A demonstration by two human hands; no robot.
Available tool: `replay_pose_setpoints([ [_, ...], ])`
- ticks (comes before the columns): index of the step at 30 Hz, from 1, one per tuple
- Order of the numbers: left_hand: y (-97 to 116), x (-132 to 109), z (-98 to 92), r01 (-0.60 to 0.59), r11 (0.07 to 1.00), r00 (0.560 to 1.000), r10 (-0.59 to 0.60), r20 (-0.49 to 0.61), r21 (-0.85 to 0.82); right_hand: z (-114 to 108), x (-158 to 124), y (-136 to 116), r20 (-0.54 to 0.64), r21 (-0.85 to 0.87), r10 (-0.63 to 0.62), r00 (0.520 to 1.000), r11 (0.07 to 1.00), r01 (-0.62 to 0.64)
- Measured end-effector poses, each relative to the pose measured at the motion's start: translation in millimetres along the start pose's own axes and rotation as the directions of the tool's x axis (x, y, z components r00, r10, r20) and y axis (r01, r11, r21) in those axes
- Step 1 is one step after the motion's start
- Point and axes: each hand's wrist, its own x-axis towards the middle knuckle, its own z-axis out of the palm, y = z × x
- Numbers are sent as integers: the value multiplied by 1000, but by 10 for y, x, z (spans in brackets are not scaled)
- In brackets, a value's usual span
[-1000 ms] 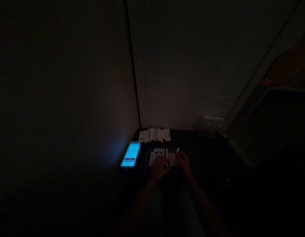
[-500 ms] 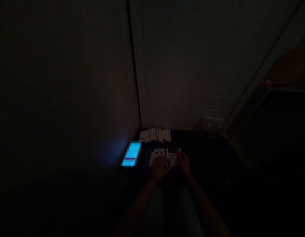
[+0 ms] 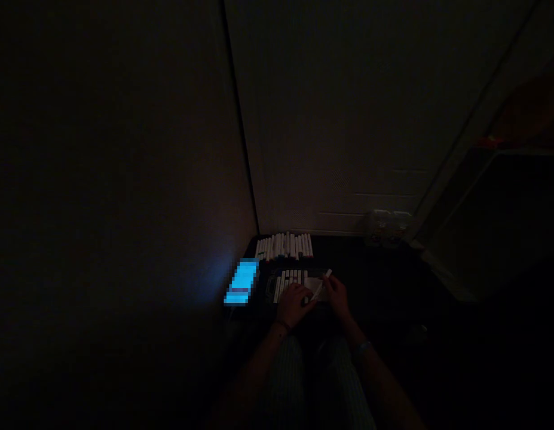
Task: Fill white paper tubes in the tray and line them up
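In the dim light a slim white marker (image 3: 320, 289) slants up to the right between my hands. My right hand (image 3: 338, 294) is closed, its fingertips pinching the marker near its upper end. Curled around the lower end is my left hand (image 3: 295, 305), its fingers closed on the marker too. Behind and left of my left hand lies a row of white markers (image 3: 287, 279), partly covered by the hand. A pale flat piece (image 3: 311, 282), perhaps paper, shows beneath the held marker.
Further back, a second row of white markers (image 3: 283, 245) lies on the dark table (image 3: 375, 286). A glowing phone-like screen (image 3: 241, 282) stands at the left by the wall. Two clear containers (image 3: 388, 227) are against the back wall. Much of the surroundings is too dark to make out.
The view has shifted slightly. Both hands keep hold of the marker, with only a small movement of the fingers.
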Motion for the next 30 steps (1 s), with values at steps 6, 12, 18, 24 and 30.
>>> replay_pose_setpoints([
  [6, 14, -3, -30, -13, 1000, 1000, 12, 13, 22, 2, -10, -37, -45, 44, 24, 999, 999, -22],
  [12, 25, -5, -70, -15, 999, 999, 14, 34, 38, 12, -24, -54, -51, 61, 13, 999, 998, -10],
  [18, 34, -7, -65, -9, 1000, 1000, 9, 29, 29, 3, -29, -30, -42, 27, 11, 999, 1000, -10],
  [24, 37, -14, -51, 0, 1000, 999, 0, 33, 21, 1, -32, -26, -42, 26, 16, 999, 1000, -15],
  [30, 81, -25, -73, 8, 1000, 1000, -8, 26, 13, -23, -45, -23, -35, -19, 11, 999, 1000, -12],
])
